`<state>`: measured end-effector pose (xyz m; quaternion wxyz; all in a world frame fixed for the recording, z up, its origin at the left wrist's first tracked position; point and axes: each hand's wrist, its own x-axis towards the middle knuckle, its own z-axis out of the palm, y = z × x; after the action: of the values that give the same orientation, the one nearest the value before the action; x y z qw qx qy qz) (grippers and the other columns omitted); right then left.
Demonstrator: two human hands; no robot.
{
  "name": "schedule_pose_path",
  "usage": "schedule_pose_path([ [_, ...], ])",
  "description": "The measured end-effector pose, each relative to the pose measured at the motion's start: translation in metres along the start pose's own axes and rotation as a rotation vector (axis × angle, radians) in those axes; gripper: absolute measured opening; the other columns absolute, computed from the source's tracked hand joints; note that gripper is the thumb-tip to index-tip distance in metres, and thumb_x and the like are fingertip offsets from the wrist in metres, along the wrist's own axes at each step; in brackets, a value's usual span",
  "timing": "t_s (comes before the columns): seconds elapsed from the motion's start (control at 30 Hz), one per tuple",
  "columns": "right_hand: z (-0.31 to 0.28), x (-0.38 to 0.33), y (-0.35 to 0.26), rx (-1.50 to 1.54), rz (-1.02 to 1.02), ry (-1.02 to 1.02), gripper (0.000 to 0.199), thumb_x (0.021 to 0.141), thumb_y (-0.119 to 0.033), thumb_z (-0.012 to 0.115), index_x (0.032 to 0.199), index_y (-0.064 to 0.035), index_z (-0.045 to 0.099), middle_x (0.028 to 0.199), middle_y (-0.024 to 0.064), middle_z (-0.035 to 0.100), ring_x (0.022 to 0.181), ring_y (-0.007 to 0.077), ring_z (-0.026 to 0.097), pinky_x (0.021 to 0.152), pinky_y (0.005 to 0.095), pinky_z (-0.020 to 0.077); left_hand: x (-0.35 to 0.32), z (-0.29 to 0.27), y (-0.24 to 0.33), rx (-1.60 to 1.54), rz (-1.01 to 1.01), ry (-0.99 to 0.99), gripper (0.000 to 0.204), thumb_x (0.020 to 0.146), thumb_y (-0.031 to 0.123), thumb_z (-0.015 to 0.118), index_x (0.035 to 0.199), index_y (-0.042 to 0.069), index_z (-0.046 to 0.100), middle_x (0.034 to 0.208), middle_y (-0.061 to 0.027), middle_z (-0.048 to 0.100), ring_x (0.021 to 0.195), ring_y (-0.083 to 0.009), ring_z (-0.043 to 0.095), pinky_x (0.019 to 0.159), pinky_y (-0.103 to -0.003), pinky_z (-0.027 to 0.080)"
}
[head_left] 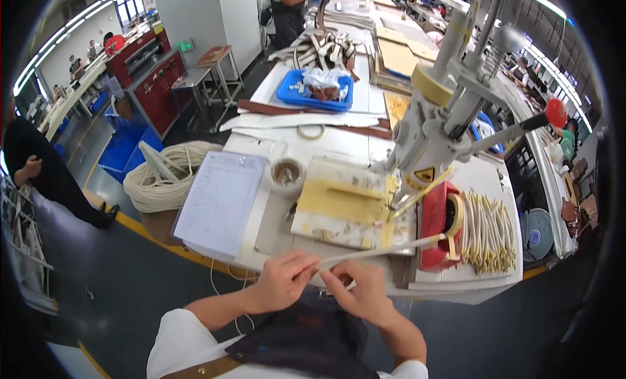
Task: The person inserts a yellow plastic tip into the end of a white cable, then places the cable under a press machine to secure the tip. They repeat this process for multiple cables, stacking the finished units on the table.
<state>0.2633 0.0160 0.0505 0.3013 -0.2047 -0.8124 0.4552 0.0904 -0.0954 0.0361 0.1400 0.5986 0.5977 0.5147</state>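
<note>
Close together at the table's front edge, my left hand (pixel 285 281) and my right hand (pixel 360 289) pinch one end of a thin off-white cord (pixel 385 250). From my fingers the cord runs right, its far end with a yellowish tip lying over a red tape dispenser (pixel 430 216). A roll of yellow tape (pixel 458 216) sits in that dispenser. Beyond it lies a row of similar cords (pixel 489 232) with yellow-wrapped ends. A grey hand press (pixel 424 128) with a red-knobbed lever rises over a board (pixel 319 229) covered partly in yellow tape.
Left of the board are a printed sheet (pixel 222 200) and a round tape-like roll (pixel 287 175). A large coil of cord (pixel 163 177) stands beside the table. Farther back sit a blue tray (pixel 293 99) and leather strips (pixel 280 121). A person in dark clothes (pixel 52 164) stands at left.
</note>
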Motion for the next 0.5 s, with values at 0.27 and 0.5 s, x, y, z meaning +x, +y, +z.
schedule_pose_path([
  [0.27,0.0009,-0.0034,-0.0039,-0.054,-0.021,0.041,0.017,0.091,-0.008,0.078,0.082,0.0016,0.067,0.068,0.0099,0.071,0.057,0.0129,0.069,0.052,0.026,0.0527,-0.0029,0.0031,0.0036,0.028,0.078,0.016,0.017,0.095,0.003,0.07,0.111,-0.002,0.069,0.091,-0.0146,0.067,0.071,-0.0288,0.066,0.061,-0.036,0.053],
  [0.5,0.0013,-0.0036,-0.0038,-0.068,-0.036,0.073,0.018,0.089,-0.009,0.079,0.08,0.0008,0.067,0.068,0.0105,0.071,0.056,0.0144,0.069,0.052,0.0266,0.0526,-0.0031,0.0046,0.0061,0.028,0.106,0.015,0.016,0.093,0.002,0.071,0.109,-0.002,0.069,0.09,-0.0138,0.065,0.07,-0.028,0.066,0.06,-0.036,0.053],
])
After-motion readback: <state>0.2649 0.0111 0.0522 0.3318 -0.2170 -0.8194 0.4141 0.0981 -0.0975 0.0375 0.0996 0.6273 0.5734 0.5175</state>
